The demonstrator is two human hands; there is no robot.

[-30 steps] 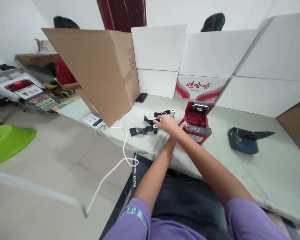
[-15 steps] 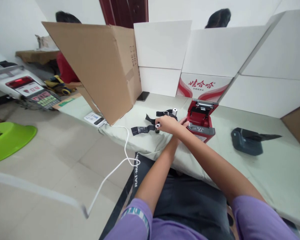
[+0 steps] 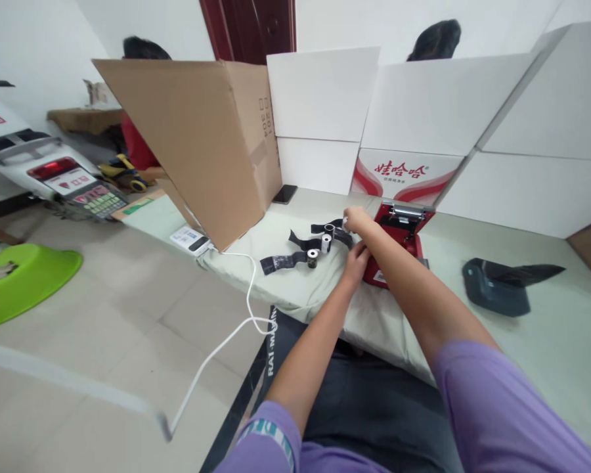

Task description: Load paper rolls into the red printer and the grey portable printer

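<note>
A small red printer stands on the padded table with its lid raised. My left hand presses on the printer's left side, fingers curled round its edge. My right hand reaches across my left arm, just left of the lid. Its fingertips pinch a small white paper roll that is mostly hidden by them. To the left lie another white roll standing upright, a roll with a black strip, and more black strips.
A black device lies to the right. A large cardboard box, white boxes and a phone line the back. A white cable hangs off the table. A green basin sits on the floor. Other people's heads show behind.
My right hand has moved from the rolls near the black strips back and right to the white roll beside the printer lid. One roll now stands upright on the table. The view shifted slightly.
</note>
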